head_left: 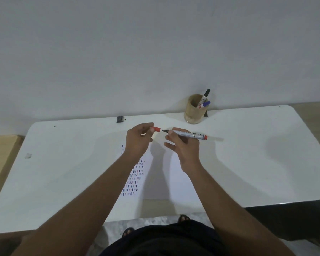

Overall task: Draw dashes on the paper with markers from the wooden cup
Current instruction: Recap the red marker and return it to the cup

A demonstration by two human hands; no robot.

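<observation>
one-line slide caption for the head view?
Left hand holds red cap off marker in right hand, above dashed paper.

Above a white table point(248, 163), the left hand point(137, 141) pinches a red cap point(156, 129) while the right hand point(185, 146) holds an uncapped marker point(189, 134) level — its dark tip points at nine o'clock toward the cap, just apart from it. Beneath the hands lies the paper point(181, 183), with rows of small dashes point(134, 180) down its left part. At one o'clock from the hands stands the wooden cup point(194, 111) — two markers inside.
</observation>
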